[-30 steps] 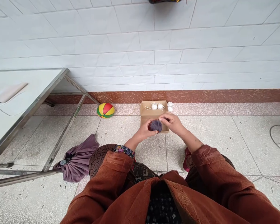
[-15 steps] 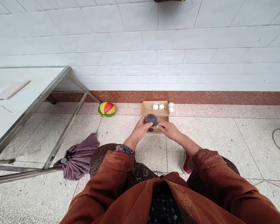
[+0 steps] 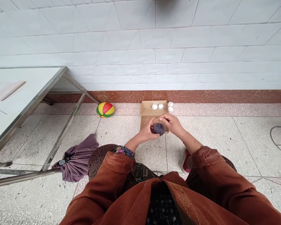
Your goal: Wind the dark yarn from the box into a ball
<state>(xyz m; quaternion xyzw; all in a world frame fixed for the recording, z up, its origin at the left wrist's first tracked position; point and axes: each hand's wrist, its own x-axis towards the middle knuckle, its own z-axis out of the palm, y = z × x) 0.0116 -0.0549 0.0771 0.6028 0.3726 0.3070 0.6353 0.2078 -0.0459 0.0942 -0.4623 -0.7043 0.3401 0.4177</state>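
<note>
Just below the centre of the frame, we handle a purple yarn ball (image 3: 159, 129) and its strand (image 3: 159, 121).
Our left hand (image 3: 146, 131) cups the ball above the cardboard box (image 3: 143, 123); our right hand (image 3: 174, 124) appears to pinch the strand above it. We would do best to keep the cupping light, the strand gently taut and the turns evenly spread.

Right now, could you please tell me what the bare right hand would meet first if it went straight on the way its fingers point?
The right hand would probably first meet the bare left hand, which holds the round, dark purple yarn ball, though depth is unclear.
</note>
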